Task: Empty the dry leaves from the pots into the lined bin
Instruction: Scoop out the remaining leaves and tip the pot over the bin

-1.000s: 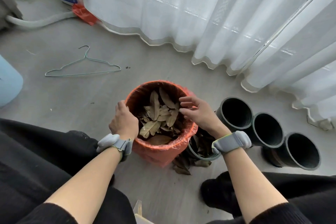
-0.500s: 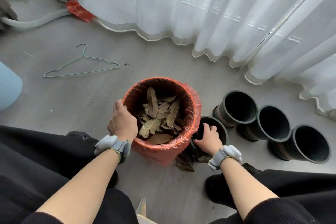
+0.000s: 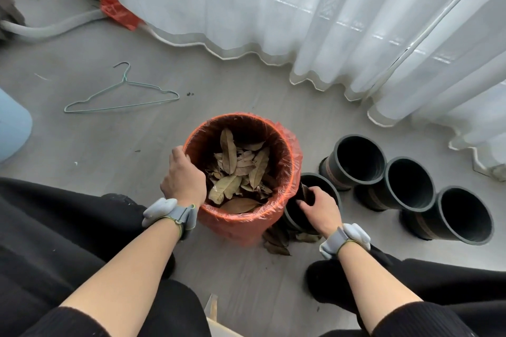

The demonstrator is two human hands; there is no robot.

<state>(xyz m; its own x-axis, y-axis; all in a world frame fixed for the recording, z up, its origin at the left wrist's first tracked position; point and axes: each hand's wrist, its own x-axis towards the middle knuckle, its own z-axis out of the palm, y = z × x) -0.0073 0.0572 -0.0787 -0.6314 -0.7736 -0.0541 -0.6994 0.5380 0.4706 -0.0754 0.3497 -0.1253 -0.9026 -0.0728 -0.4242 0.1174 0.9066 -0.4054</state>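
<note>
Leftmost, a wire hanger [image 3: 121, 96] lies on the floor, well apart from the orange-lined bin [image 3: 235, 230]. The left hand [image 3: 183, 180] grips the bin's near-left rim with curled fingers, and dry leaves [image 3: 238, 169] lie heaped inside. Just beside the bin, the right hand [image 3: 319, 209] curls its fingers over the rim of a dark pot [image 3: 327, 182], with three more pots [image 3: 408, 186] in a row farther right.

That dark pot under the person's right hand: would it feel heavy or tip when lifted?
Probably light: the pot looks like thin plastic. Likely stiff, as its rim looks round under the right hand. Tall and narrow, it might tip against the lined bin.
</note>
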